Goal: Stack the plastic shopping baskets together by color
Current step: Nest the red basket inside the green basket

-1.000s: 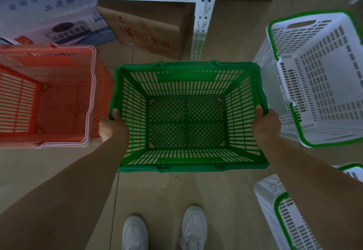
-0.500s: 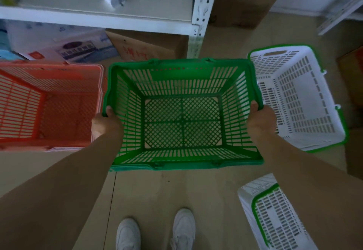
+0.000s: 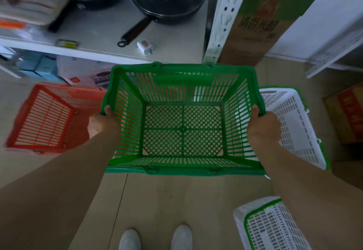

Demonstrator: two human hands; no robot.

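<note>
I hold a green slatted basket in front of me, above the floor. My left hand grips its left rim and my right hand grips its right rim. A red basket stands on the floor to the left, partly behind the green one. A white basket with a green rim lies to the right, its near side hidden by my right arm. Another white basket with green rim shows at the lower right.
A white metal shelf ahead carries two black pans, a charger and packets. A shelf post and a cardboard box stand behind the green basket. Another box sits far right. My shoes are below.
The green basket has risen off the floor in both hands, now overlapping the red and white baskets. The view has tilted up, showing the shelf top with the pans.
</note>
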